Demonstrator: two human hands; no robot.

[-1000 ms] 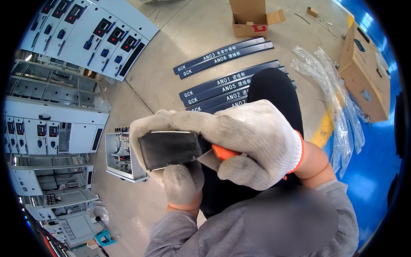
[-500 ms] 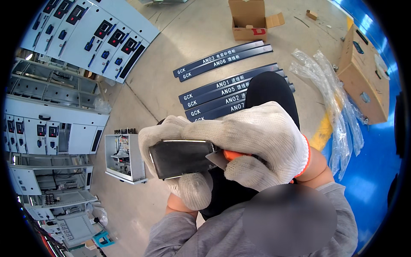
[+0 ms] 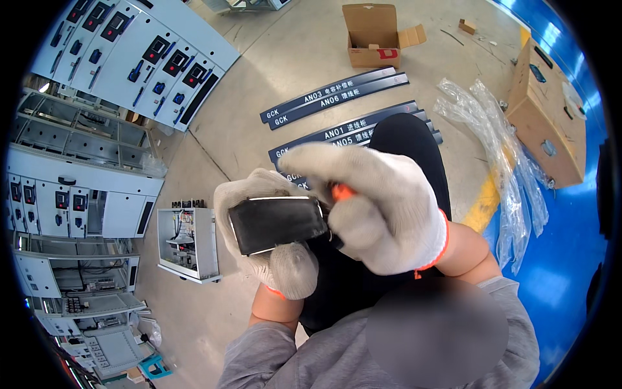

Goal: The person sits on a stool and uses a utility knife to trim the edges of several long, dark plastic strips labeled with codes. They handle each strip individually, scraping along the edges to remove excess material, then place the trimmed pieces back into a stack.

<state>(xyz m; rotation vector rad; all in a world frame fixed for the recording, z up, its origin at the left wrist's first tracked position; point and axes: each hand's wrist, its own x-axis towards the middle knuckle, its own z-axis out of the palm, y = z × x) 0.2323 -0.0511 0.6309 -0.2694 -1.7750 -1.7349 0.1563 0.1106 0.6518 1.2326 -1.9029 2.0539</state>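
Both my hands wear cream knitted gloves with orange cuffs. My left hand [image 3: 293, 271] grips a black rectangular piece [image 3: 275, 223] with pale edges, its thumb on the near face and its fingers wrapped behind. Just right of that piece, my right hand [image 3: 395, 207] is closed around an orange-handled tool [image 3: 341, 192]. Only a bit of the orange handle shows between the fingers; the tool's blade is mostly hidden. My bent knee in black trousers [image 3: 408, 139] is beyond the right hand. Dark blue label strips [image 3: 337, 133] lie on the floor past the hands, partly covered by them.
An open cardboard box [image 3: 372, 55] stands beyond the strips. To the right are crumpled clear plastic wrap [image 3: 492, 149], a large brown box [image 3: 547, 120] and blue floor [image 3: 551, 272]. Grey electrical cabinets [image 3: 139, 58] line the left, with a small open enclosure [image 3: 188, 243] nearer me.
My right hand has drawn back and turned, its index finger now raised away from the black piece. The flat blade seen against that piece before is no longer plainly visible. My left hand keeps its hold.
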